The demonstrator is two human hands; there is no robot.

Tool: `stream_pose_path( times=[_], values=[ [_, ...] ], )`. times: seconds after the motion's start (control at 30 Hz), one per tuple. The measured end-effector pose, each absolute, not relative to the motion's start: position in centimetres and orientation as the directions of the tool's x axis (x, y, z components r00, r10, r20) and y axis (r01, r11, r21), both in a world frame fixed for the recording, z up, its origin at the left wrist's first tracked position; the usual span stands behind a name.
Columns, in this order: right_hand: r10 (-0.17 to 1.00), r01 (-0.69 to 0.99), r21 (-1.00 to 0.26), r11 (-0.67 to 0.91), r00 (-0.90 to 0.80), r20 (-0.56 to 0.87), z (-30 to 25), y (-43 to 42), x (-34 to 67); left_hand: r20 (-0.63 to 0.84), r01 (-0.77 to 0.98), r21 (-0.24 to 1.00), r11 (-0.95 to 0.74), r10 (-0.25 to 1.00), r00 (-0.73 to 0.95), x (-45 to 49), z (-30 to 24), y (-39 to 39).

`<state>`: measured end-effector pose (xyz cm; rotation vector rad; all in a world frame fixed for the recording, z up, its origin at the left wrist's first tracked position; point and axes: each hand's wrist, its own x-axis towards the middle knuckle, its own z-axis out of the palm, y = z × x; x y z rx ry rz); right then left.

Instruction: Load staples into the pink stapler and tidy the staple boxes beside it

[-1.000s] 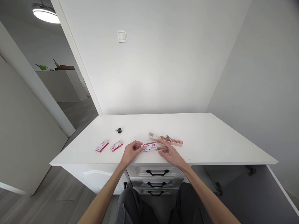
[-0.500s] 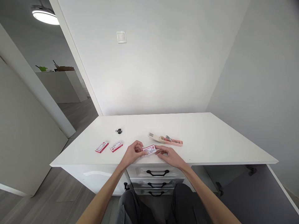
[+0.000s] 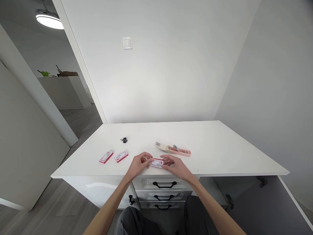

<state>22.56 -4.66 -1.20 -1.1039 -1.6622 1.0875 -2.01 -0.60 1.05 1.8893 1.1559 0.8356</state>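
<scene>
Left hand (image 3: pixel 140 165): I see thumb and fingers pinching the left end of the red-and-white box (image 3: pixel 156 163).
Right hand (image 3: pixel 177 167): grasping the same box by its right end.
Box position: between both hands, near the front edge of the white tabletop (image 3: pixel 232 150); from my remote view I can't tell whether it touches the surface.
Left side: the outer carton (image 3: pixel 106 157) and the inner carton (image 3: pixel 121 156) lie near each other, apart.
Behind them: a black clip (image 3: pixel 124 140).
Beyond my right hand: an open cream-and-pink case (image 3: pixel 184 152).
</scene>
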Motion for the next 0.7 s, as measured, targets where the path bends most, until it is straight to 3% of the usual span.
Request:
stream_pose_path(
  times=[0.17,0.47,0.57,0.7],
  values=[
    [0.958,0.201,-0.952,0.232,-0.218,0.187,-1.3,-4.4,22.2,0.253,0.475,0.759,-0.446,0.874,0.416,-2.1,0.8,-0.5],
    [0.967,0.222,-0.946,0.235,-0.154,0.204,-1.2,-4.4,22.2,0.278,0.559,0.628,-0.541,0.827,0.488,-2.1,0.4,-0.5],
    [0.968,0.243,-0.939,0.242,-0.132,0.215,-1.2,-4.5,22.3,0.358,0.645,0.535,-0.546,0.838,0.412,-2.2,-0.2,-0.2],
    [0.970,0.256,-0.938,0.232,-0.139,0.202,-1.1,-4.6,22.3,0.468,0.791,0.437,-0.427,0.860,0.205,-2.4,-1.3,0.6]
  ],
)
